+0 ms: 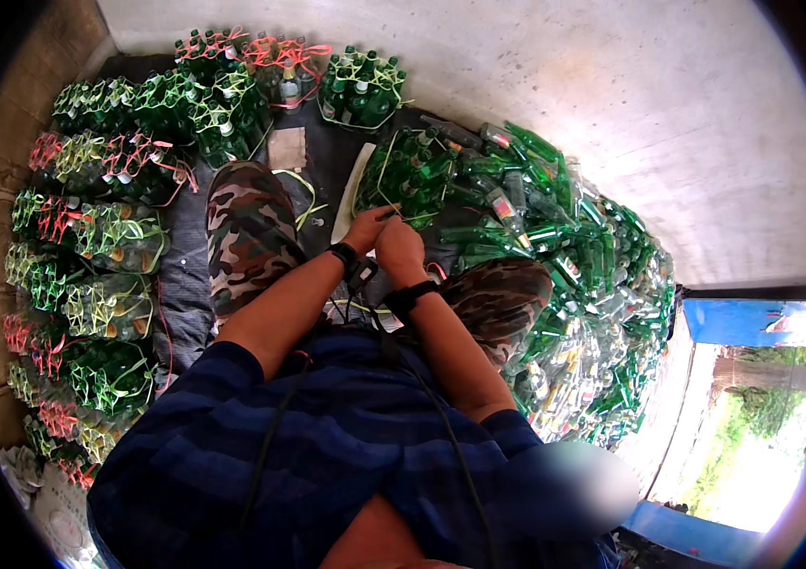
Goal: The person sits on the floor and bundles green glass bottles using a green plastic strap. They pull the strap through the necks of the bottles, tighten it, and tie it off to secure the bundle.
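Note:
A cluster of upright green glass bottles [410, 178] stands on the dark ground sheet before me, with a thin yellow-green plastic strap [383, 167] looped around it. At its near side my left hand [366, 229] pinches the strap with the fingertips. Close against it, my right hand [400, 249] is curled into a fist on the same strap; the strap's end inside the fingers is hidden. A pale flat strip [353, 195] lies along the cluster's left side. Another loose yellow-green strap [309, 192] rests on the sheet between my left knee and the cluster.
A large heap of loose bottles [588, 263] spreads along the right. Strapped bottle bundles [114, 306] line the left side, and one more bundle [362, 92] stands by the back wall [516, 64]. A flat tan piece [287, 148] lies on the dark sheet [186, 274].

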`<state>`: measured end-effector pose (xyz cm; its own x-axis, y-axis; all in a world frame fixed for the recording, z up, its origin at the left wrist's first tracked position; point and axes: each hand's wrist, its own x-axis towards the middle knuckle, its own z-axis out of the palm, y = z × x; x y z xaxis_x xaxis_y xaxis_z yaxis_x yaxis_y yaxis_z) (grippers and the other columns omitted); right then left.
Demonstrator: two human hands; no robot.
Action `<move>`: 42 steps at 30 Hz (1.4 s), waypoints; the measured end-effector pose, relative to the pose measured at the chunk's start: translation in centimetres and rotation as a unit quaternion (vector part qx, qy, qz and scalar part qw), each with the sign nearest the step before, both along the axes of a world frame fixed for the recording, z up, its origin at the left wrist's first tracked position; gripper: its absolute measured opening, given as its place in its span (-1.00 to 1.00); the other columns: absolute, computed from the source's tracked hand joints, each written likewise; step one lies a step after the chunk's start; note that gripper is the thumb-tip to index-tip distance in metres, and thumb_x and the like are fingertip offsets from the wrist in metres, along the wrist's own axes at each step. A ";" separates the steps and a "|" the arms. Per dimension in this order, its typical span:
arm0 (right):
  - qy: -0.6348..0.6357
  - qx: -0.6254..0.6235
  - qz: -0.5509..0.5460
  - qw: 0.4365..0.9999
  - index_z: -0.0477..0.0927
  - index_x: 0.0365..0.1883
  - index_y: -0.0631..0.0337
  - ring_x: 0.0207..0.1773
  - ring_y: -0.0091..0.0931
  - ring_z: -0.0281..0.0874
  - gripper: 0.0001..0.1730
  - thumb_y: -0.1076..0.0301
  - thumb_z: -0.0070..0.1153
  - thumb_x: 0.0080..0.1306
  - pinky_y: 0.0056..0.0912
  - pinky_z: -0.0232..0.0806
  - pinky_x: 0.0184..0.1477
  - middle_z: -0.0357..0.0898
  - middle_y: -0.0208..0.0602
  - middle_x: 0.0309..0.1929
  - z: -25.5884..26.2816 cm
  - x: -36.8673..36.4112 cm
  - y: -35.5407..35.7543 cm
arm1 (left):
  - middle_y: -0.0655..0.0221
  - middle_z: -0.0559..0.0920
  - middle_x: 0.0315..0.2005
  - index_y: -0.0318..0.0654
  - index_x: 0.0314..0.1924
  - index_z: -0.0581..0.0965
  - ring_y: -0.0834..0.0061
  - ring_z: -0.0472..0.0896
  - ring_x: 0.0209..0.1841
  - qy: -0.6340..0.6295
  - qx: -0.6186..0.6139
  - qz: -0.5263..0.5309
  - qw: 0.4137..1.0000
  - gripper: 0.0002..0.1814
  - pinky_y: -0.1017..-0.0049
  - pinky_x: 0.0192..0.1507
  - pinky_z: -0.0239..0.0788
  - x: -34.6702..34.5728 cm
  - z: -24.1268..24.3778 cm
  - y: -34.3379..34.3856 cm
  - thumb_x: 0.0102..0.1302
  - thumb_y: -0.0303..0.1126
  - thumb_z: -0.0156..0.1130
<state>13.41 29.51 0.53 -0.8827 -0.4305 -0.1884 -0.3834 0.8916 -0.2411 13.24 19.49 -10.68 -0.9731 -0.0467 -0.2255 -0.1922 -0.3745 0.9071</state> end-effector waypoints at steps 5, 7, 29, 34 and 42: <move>0.011 0.013 0.027 0.999 0.55 -0.16 0.32 -0.11 -0.05 0.72 -0.78 0.35 0.02 0.35 0.00 0.55 -0.08 0.71 0.08 -0.22 0.2 -0.2 -0.2 | 0.33 0.71 -0.09 -0.22 0.44 0.39 0.62 0.63 -0.14 -0.005 0.054 0.006 0.998 -0.45 0.54 -0.10 0.50 0.0 0.0 -0.1 0.49 -0.45 0.20; 0.012 0.009 0.028 1.000 0.55 -0.17 0.31 -0.12 -0.05 0.72 -0.78 0.35 0.02 0.35 0.00 0.55 -0.08 0.71 0.08 -0.22 0.2 -0.2 -0.2 | 0.32 0.71 -0.09 -0.23 0.43 0.40 0.58 0.65 -0.14 -0.006 0.079 0.015 0.997 -0.46 0.52 -0.10 0.51 0.1 0.0 0.0 0.47 -0.46 0.21; -0.046 0.030 0.047 0.997 0.71 -0.13 0.26 -0.02 -0.03 0.70 -0.68 0.31 -0.03 0.36 0.02 0.53 0.01 0.72 0.11 -0.14 2.2 -1.8 -1.7 | 0.33 0.68 0.07 -0.24 0.26 0.56 0.57 0.61 0.07 0.032 -0.031 0.014 0.999 -0.59 0.44 0.06 0.46 1.0 0.2 -0.3 0.44 -0.38 0.27; -0.028 0.075 0.068 0.994 0.75 -0.19 0.23 -0.04 -0.07 0.73 -0.72 0.29 0.09 0.31 -0.03 0.57 -0.02 0.74 0.05 -0.15 1.7 -2.3 -2.6 | 0.36 0.69 0.04 -0.24 0.15 0.60 0.51 0.62 0.08 0.098 0.016 0.039 0.994 -0.69 0.44 0.08 0.45 1.2 -1.8 0.5 0.43 -0.45 0.24; 0.003 0.082 0.109 0.991 0.77 -0.32 0.26 -0.11 -0.05 0.73 -0.76 0.32 0.13 0.22 -0.04 0.59 -0.09 0.74 0.07 -0.22 2.2 -3.5 -3.9 | 0.13 0.70 0.04 -0.24 0.07 0.61 0.21 0.62 0.19 0.100 -0.316 0.004 0.943 -0.73 0.33 0.12 0.47 0.4 -4.6 0.3 0.39 -0.47 0.17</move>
